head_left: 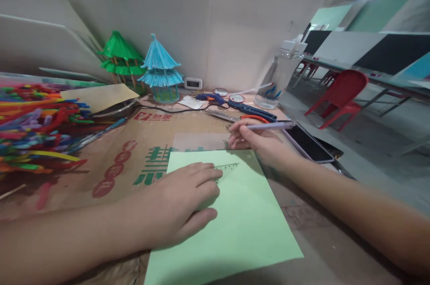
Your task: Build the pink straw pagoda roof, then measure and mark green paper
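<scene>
A light green sheet of paper (242, 213) lies on the cardboard-covered table. My left hand (188, 200) rests flat on its upper left part, fingers slightly apart, over a clear ruler with markings (230, 167); most of the ruler is hidden beneath the fingers. Just beyond the sheet's top right edge, my right hand (250, 138) holds a pale purple pen (270, 126) between thumb and fingers, its barrel pointing right.
Colourful pipe cleaners (36, 128) fill the left side. Green (121, 54) and blue (160, 70) model pavilions stand behind. Scissors (223, 116), a glue gun (211, 97), a clear bottle (273, 79) and a phone (307, 142) lie or stand beyond my right hand.
</scene>
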A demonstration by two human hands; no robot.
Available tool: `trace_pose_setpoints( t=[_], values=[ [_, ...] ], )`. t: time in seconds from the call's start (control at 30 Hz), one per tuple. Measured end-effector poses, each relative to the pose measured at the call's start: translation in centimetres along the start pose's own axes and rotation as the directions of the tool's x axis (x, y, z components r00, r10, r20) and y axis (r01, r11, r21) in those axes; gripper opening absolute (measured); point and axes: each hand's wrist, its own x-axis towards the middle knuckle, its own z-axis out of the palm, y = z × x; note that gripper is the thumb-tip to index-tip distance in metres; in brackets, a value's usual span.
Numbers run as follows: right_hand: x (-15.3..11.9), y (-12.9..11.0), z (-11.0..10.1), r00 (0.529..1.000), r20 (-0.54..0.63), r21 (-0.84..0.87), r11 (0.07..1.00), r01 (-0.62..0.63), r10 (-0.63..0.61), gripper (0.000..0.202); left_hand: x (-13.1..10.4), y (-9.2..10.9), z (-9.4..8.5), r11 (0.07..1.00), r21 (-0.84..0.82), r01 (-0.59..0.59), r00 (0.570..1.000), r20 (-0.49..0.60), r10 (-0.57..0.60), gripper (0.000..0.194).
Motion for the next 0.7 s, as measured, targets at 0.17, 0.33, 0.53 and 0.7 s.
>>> trace_pose_setpoints(
  t=[0.17,0.33,0.53,0.7],
  values=[
    [1.9,1.0,-4.1,0.993,-0.118,-0.098,0.995,0.012,-0.024,0.041,0.3,0.1,0.2,1.0,0.023,0.015,1.0,-0.014,-0.015,0.024],
    [2.7,1.6,-5.7,0.974,-0.181,-0.219,0.971,0.092,-0.133,0.041,0.6,0.3,0.2,0.999,0.035,0.032,0.999,-0.021,-0.031,0.028],
    [4.2,1.9,-3.7,0.955,-0.256,-0.195,0.976,0.099,-0.148,0.043,0.5,-0.2,0.0,0.996,0.059,0.071,0.997,-0.005,-0.071,0.029],
    [5.3,2.1,-1.9,0.97,-0.195,-0.178,0.978,0.113,-0.148,0.045,0.3,-0.3,-0.1,0.994,0.078,0.073,0.997,-0.004,-0.073,0.033]
  ],
)
